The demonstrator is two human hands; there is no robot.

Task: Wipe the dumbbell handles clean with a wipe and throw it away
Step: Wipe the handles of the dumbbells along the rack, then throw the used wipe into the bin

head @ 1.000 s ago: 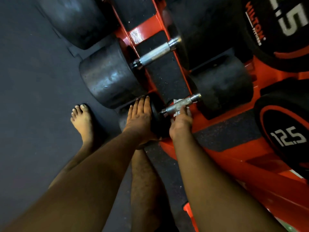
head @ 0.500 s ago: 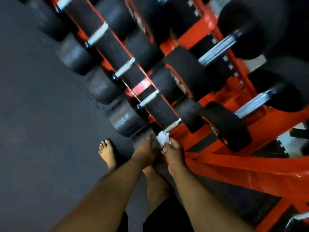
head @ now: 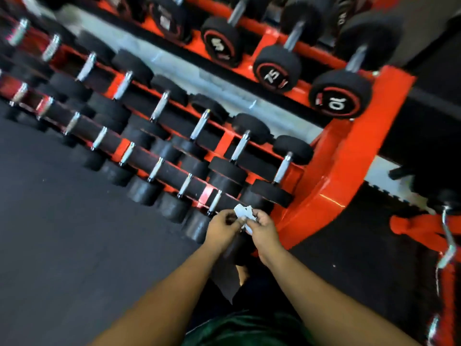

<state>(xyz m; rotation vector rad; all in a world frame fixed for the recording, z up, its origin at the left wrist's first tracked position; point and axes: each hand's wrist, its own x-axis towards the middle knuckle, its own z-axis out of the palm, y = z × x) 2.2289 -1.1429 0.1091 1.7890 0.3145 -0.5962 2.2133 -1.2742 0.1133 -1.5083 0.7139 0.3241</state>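
Observation:
A crumpled white wipe (head: pixel 243 214) is held between both hands in front of the rack's near end. My left hand (head: pixel 223 231) pinches its left side and my right hand (head: pixel 263 229) grips its right side. Just above my hands lies the nearest dumbbell, its chrome handle (head: pixel 215 201) bare, on the lowest tier of the red rack (head: pixel 331 171). Rows of black dumbbells with chrome handles (head: pixel 157 108) run away to the left on the tiers. Neither hand touches a dumbbell.
Larger dumbbells marked 10 (head: pixel 340 94) and 7.5 (head: pixel 277 71) sit on the top tier. A curl bar (head: pixel 449 236) leans on a red stand at the right. Dark rubber floor (head: pixel 74 245) spreads to the left.
The view has pulled back and up from the rack. My right hand has lifted the wipe off the handle, my left hand has left the dumbbell head, and both now hold the wipe.

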